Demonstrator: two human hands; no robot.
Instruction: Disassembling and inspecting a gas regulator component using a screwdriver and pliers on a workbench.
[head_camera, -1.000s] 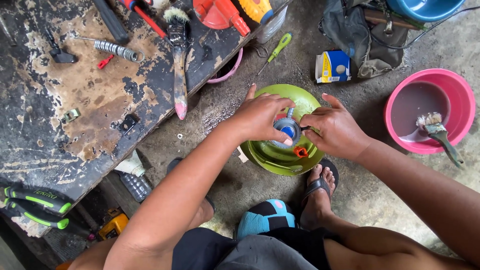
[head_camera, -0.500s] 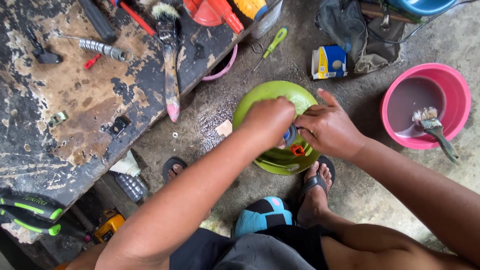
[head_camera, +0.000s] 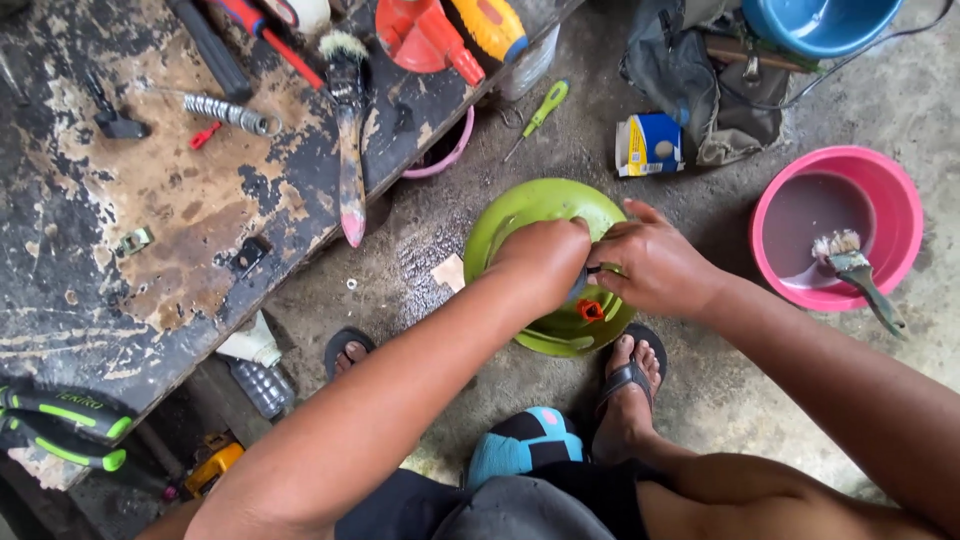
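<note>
A green gas cylinder stands on the concrete floor between my feet, seen from above. My left hand is closed over the fitting on top of the cylinder and hides it. My right hand grips the same fitting from the right side, fingers curled around a dark part. A small red piece shows on the cylinder's top just below my hands.
A worn dark workbench at left carries a paintbrush, a spring, screwdrivers and an orange funnel. A pink basin with grey liquid and a brush sits at right. A small blue-and-yellow box and a green screwdriver lie on the floor.
My left hand has shifted over the top of the fitting, covering the small blue-grey part seen a second ago. The view has drifted slightly; my right hand stays on the fitting.
</note>
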